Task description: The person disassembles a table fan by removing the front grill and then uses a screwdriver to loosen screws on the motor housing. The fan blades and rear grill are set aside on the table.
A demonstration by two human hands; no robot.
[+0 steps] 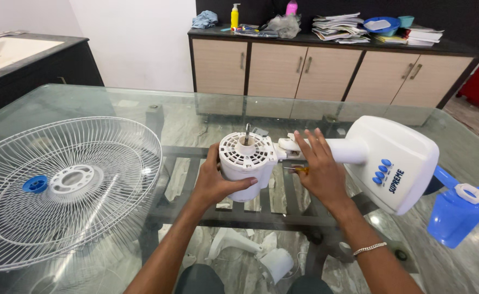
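Observation:
A white fan motor housing (245, 158) with a metal shaft pointing up lies on the glass table (196, 109), joined to a white fan stand body (397, 160) with blue buttons. My left hand (215, 182) grips the motor housing from its left side. My right hand (318, 169) rests with fingers spread on the neck joint between the housing and the stand. A small screwdriver with an orange handle (300, 170) shows under the right hand's fingers.
A white wire fan guard (60, 185) with a blue nut (35, 184) lies at the left. Blue fan blades (457, 209) with a white cap sit at the right. A cabinet (326, 65) with papers and bottles stands behind. White parts lie on the floor under the glass.

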